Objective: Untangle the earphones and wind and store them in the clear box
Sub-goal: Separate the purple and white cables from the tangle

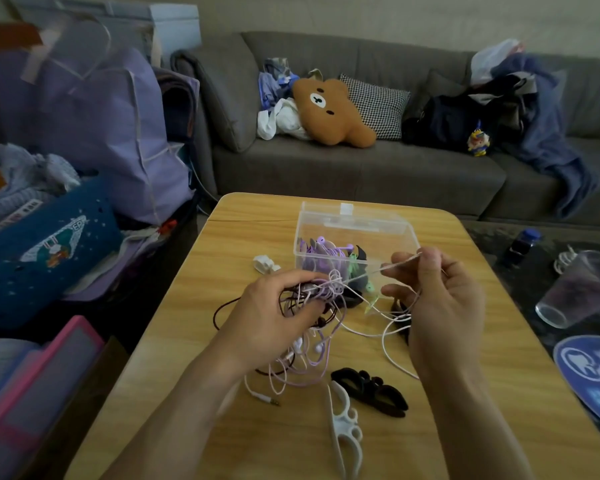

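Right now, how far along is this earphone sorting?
Partly done. The clear box stands open with some purple earphones already inside. In hand: the left hand grips the tangle of white, pink and dark cords while the right hand pinches a white cord drawn out of it. Left: separating those cords, winding them, perhaps on the white winder and black winder, and boxing them.
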`<state>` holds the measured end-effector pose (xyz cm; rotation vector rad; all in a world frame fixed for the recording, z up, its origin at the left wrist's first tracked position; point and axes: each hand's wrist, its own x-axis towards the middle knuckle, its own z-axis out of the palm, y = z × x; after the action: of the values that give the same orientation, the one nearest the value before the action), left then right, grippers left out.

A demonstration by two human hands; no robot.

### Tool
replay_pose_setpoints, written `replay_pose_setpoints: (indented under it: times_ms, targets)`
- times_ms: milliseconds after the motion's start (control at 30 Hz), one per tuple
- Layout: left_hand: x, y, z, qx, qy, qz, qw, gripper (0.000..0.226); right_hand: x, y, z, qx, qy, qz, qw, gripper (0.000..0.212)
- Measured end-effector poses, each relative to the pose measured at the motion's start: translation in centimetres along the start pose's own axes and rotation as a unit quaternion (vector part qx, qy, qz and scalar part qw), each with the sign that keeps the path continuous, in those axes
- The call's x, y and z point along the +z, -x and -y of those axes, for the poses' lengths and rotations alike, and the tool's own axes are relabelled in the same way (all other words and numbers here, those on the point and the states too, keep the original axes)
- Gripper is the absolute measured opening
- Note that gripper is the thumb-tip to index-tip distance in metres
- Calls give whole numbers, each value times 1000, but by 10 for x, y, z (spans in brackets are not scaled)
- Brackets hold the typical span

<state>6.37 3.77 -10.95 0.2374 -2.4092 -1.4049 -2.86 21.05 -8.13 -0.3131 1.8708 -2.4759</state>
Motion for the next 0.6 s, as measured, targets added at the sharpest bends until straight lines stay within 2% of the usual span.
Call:
replay_pose_setpoints:
  times_ms: [67, 133, 267, 367, 467, 600]
  targets:
    - [2, 3, -2, -2, 10, 9, 1000, 35, 1, 0, -3, 24, 14, 18, 999, 22]
    - [6, 6, -2, -11, 6, -9, 1000, 40, 2, -1, -7, 38, 87, 85, 992, 19]
    - [7, 5, 1, -57, 10, -99, 993, 40, 2, -1, -10, 48, 274, 208, 938, 23]
    - [5, 3, 2, -38, -20, -128, 991, 24, -4, -3, -11, 91, 320, 282, 900, 25]
    - [2, 0, 5, -17, -49, -127, 990, 19, -11, -7, -9, 69, 324, 276, 902, 17]
    - [-7, -3, 6, -20, -55, -128, 990, 18, -17, -12, -5, 19, 366, 252, 896, 20]
